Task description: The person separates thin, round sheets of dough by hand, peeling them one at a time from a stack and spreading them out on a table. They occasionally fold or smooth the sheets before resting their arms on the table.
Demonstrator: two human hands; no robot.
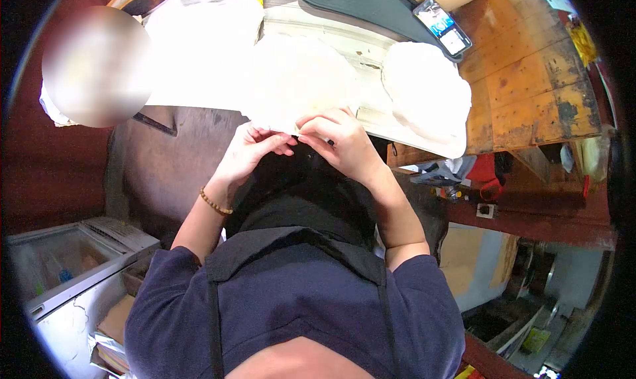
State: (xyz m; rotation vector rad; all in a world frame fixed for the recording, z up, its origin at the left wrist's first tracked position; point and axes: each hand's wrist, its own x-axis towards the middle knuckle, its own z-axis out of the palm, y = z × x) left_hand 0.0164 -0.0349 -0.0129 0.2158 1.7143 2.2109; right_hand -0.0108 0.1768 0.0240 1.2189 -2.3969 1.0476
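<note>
My left hand [260,148] and my right hand [341,144] meet at the front edge of a long white tray [445,148]. Fingers and thumb are pinched together on both, their tips nearly touching; a tiny pale bit may lie between them, too small to name. Just beyond my fingers lies a glaring white mound [301,71], so overexposed that its surface is lost. A second white mound [424,84] lies to the right on the tray, and a white pile or sheet [202,41] fills the left part.
A phone [444,27] with a lit screen leans on a dark grey tray [361,11] at the back. Right of it stands a wooden table [530,81]. A glass-topped freezer [66,263] is at lower left. A blurred round patch covers the upper left.
</note>
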